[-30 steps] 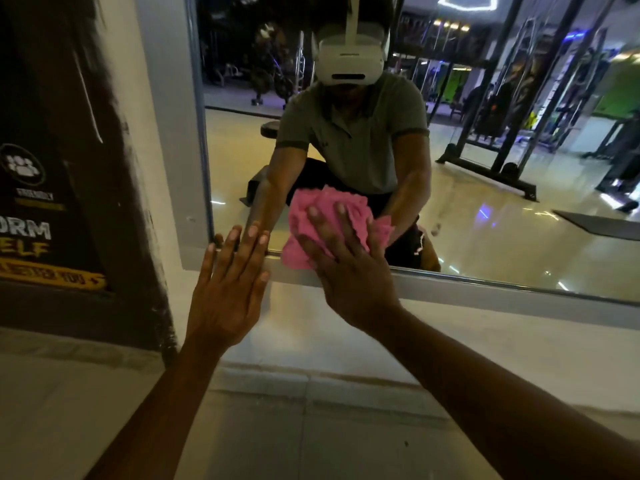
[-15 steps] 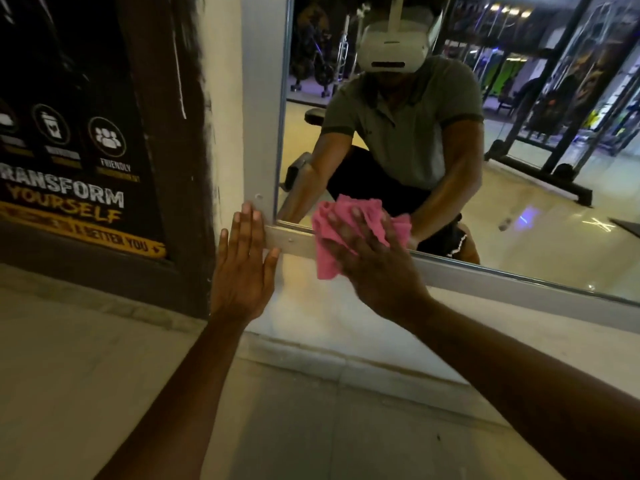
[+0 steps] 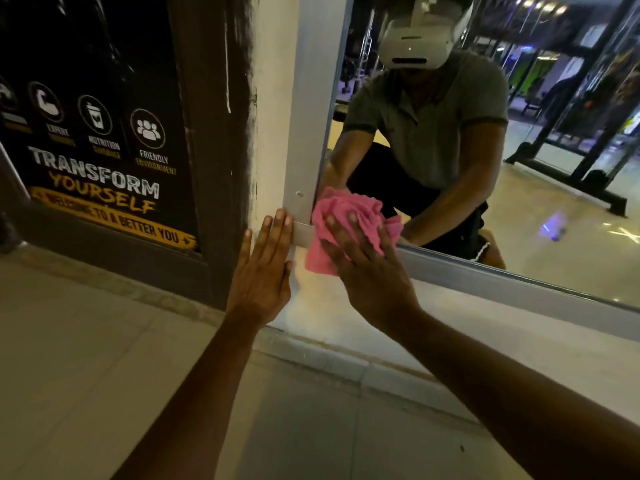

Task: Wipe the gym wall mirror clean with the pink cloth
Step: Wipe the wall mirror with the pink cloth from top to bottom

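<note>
The right hand [image 3: 372,275], fingers spread flat, presses the pink cloth [image 3: 346,225] onto the mirror's [image 3: 519,202] bottom-left corner; unwiped glass stretches rightward; the left hand [image 3: 261,271] rests flat on the wall

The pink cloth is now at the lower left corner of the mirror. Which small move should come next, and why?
Probably slide the right hand and pink cloth up along the mirror's left edge. The cloth lies bunched in the bottom-left corner, partly over the frame, while the left hand rests flat on the wall beside it.
</note>
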Tool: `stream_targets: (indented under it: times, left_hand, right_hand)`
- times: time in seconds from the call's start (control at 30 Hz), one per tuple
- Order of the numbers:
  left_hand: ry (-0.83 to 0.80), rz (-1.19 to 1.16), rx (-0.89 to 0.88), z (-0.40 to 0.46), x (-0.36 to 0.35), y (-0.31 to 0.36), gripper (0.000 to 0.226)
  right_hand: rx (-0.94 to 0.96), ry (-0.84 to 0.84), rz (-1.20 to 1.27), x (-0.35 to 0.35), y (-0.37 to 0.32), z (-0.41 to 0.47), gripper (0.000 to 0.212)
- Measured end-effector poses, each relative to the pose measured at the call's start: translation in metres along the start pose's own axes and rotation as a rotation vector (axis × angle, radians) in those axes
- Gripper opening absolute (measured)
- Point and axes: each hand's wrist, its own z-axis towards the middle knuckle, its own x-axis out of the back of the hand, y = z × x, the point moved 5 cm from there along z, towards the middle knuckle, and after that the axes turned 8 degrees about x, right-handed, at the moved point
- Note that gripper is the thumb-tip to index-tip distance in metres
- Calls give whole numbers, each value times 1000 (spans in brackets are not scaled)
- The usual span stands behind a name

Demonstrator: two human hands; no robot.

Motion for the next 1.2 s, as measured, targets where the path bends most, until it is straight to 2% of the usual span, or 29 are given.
stream_targets:
  times: [0.13,0.2,0.33,0.4,0.5,0.63,0.73,0.8,0.87,0.93,1.0,1.1,1.2]
  left_hand:
    - [11,60,-60,-2,0,-12,87]
    - [18,44,-24,-7,-4,-16,91]
    - [-6,-20,5,-22,-8,-23,94]
    - [-1,-8,9,-25,-5,-32,91]
    - [-14,-42,93,-28,-6,-44,83]
    - [-47,-179,175,-27,-2,-38,61]
    - [34,-324,252,-14,20,-32,42]
    - [57,-427,317,-2,33,-24,25]
    - [12,-657,461,11,42,-19,6]
    - [-100,-997,614,24,45,-14,7]
    - [-302,-1182,641,30,51,-5,15]
    - [-556,-1219,641,18,49,3,30]
    - [-662,-1213,632,4,49,4,50]
  right_hand:
    - [19,104,-15,12,-5,51,63]
    - [14,96,-13,10,-13,70,61]
    - [33,29,-77,5,-12,33,74]
    - [9,73,-67,10,-12,53,75]
    - [-52,143,-16,16,-21,83,70]
    - [33,51,3,1,-23,46,71]
    - [30,128,98,18,-17,46,63]
    - [-103,196,311,36,-15,53,57]
    - [-249,289,656,51,-20,55,46]
    - [-430,380,1028,59,-26,53,24]
    - [-720,331,1458,51,-33,48,5]
    - [-1020,145,1905,30,-53,34,26]
    - [-1297,133,2088,15,-66,25,39]
